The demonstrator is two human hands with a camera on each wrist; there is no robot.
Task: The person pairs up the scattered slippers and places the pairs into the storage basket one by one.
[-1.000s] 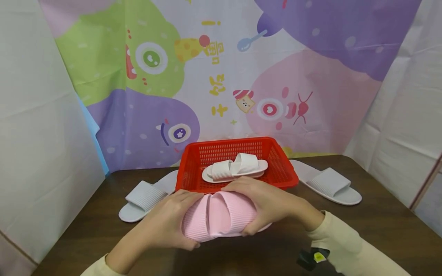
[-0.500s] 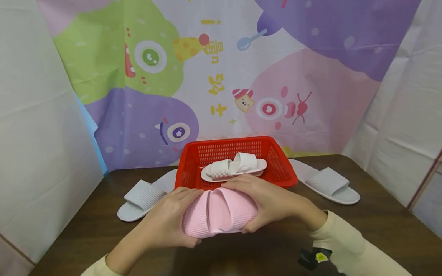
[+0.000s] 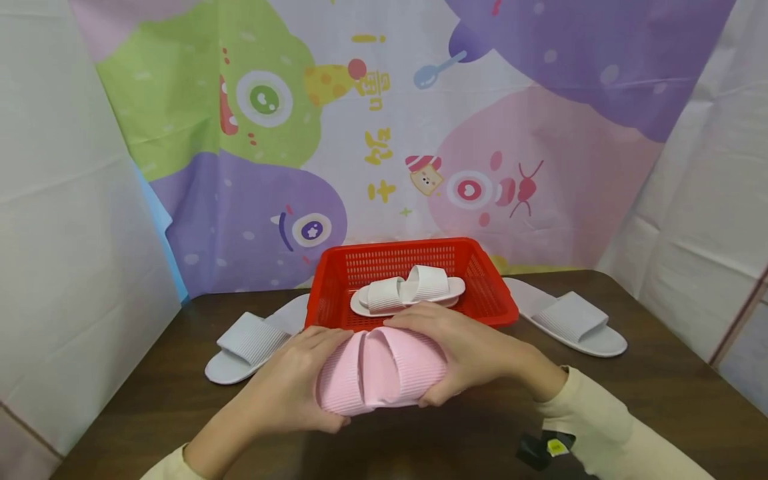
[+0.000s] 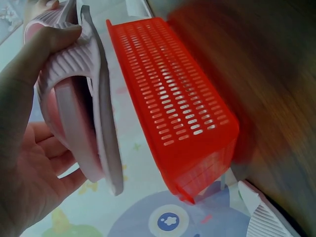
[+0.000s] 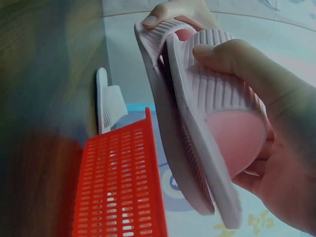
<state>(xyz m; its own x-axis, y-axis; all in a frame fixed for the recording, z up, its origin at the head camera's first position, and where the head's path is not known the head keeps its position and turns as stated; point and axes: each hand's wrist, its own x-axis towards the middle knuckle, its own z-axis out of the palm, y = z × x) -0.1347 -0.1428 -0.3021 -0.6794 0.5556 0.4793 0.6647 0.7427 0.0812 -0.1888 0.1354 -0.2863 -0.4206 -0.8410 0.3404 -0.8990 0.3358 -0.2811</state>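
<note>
A pair of pink slippers, nested one into the other with ribbed straps, is held up in front of the basket. My left hand grips the left end, thumb low and fingers over the top. At the other end my right hand grips the pair the same way. In the left wrist view, the left thumb presses on a slipper's ribbed strap. The right wrist view shows the right thumb on the other strap. Behind them a red basket holds a pair of white slippers.
A pale slipper lies on the dark wooden table left of the basket, partly hidden behind it and my left hand. Another pale slipper lies right of it. A cartoon-printed cloth hangs behind the table.
Both hands have lifted the pink slippers very slightly since a second ago, keeping the same grip. Everything else stays where it was.
</note>
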